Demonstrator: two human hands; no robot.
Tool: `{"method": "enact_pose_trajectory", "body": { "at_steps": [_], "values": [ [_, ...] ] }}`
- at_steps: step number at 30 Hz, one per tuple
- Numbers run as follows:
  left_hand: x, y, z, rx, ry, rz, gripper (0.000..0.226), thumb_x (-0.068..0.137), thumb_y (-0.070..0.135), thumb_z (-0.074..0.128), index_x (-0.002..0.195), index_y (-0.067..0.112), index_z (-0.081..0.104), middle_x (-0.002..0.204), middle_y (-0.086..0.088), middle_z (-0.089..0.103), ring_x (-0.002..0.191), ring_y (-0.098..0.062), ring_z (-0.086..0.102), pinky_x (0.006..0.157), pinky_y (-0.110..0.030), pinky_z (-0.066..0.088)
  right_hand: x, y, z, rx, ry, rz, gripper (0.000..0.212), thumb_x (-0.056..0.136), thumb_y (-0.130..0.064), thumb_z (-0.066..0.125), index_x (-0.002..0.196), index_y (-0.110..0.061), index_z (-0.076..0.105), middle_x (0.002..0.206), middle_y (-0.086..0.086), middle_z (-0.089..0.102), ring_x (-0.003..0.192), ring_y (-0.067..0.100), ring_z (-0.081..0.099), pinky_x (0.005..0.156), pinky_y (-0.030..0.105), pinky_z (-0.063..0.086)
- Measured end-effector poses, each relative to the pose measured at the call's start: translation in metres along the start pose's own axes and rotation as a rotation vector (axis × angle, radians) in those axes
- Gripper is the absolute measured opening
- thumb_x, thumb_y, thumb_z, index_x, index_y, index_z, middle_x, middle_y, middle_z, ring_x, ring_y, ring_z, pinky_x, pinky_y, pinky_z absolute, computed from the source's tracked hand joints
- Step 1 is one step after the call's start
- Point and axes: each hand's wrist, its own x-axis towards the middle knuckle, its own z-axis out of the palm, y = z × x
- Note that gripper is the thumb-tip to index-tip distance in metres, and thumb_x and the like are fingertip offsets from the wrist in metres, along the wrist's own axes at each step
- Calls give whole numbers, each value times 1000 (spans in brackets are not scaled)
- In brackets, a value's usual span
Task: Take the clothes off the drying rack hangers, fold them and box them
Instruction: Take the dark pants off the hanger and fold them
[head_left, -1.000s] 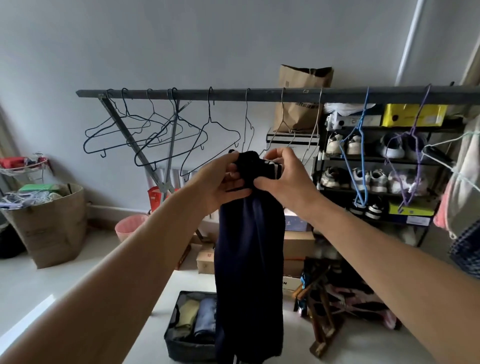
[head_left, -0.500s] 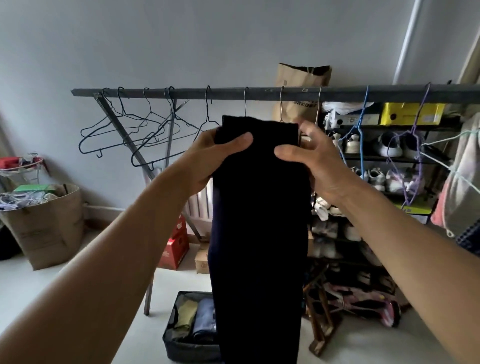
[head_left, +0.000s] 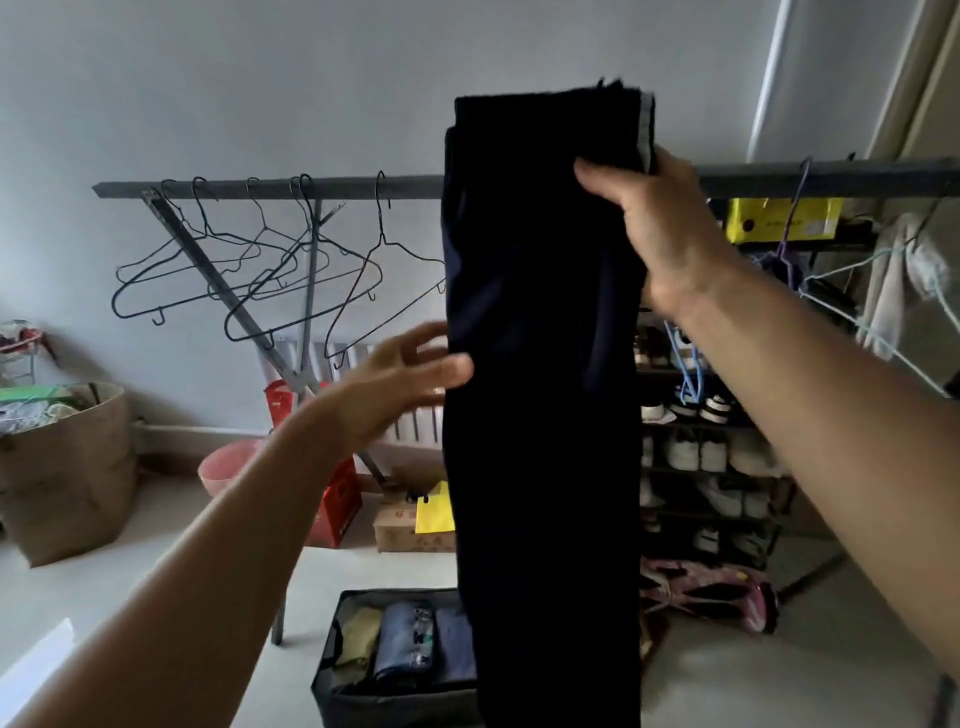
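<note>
A long dark navy garment (head_left: 540, 364) hangs straight down in front of me, folded lengthwise, with a pale stripe at its top right edge. My right hand (head_left: 654, 228) grips it near the top and holds it high, above the drying rack bar (head_left: 270, 186). My left hand (head_left: 400, 384) is lower, fingers spread and blurred, with the thumb touching the garment's left edge at mid-height. On the floor below stands a dark fabric storage box (head_left: 343, 670) with several folded clothes in it; the garment hides its right part. Several bare wire hangers (head_left: 249, 270) hang on the bar at left.
A shoe rack (head_left: 727, 457) full of shoes stands behind the garment at right, with a pale cloth (head_left: 904, 280) on a hanger beside it. A brown paper bag (head_left: 67, 473), a pink basin (head_left: 228, 467), a red box (head_left: 337, 499) and a cardboard box (head_left: 400, 525) sit along the wall.
My right hand has raised the garment well above the bar. My left hand has let go of the top and dropped to the garment's left edge at mid-height.
</note>
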Motion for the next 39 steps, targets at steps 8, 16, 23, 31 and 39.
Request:
{"method": "enact_pose_trajectory", "body": {
  "at_steps": [8,16,23,31,39],
  "values": [
    [-14,-45,38,65,41,-127,26,84,22,70,103,5,70,98,-11,74,89,-23,70,79,-27,52,18,-34,-2,-131,16,-149,9,83,-8,68,90,-13,70,81,2,72,82,20,72,77,33,59],
    [-38,-45,21,-633,105,-216,56,42,26,87,91,5,71,81,-12,66,68,-25,63,64,-32,52,30,-50,-26,-267,13,-36,14,92,-21,60,95,-9,68,84,3,70,79,20,73,76,35,60],
    [-79,-44,32,-903,15,-28,53,61,37,88,99,2,75,94,-17,72,87,-28,70,83,-36,55,48,-6,24,-134,37,197,51,75,-27,69,121,-6,61,101,11,70,84,26,71,78,46,60],
    [-135,-19,20,-745,563,-121,31,29,15,85,57,6,74,59,-13,69,49,-21,67,43,-25,53,33,60,98,-60,-145,492,20,89,-18,59,105,-8,64,96,10,69,85,24,68,80,35,58],
    [-164,8,-8,-718,737,-6,22,59,17,67,76,5,75,64,-8,69,50,-14,67,44,-22,52,-70,115,107,308,-678,838,91,96,-63,11,50,-14,71,43,0,54,35,12,53,38,19,43]
  ]
}}
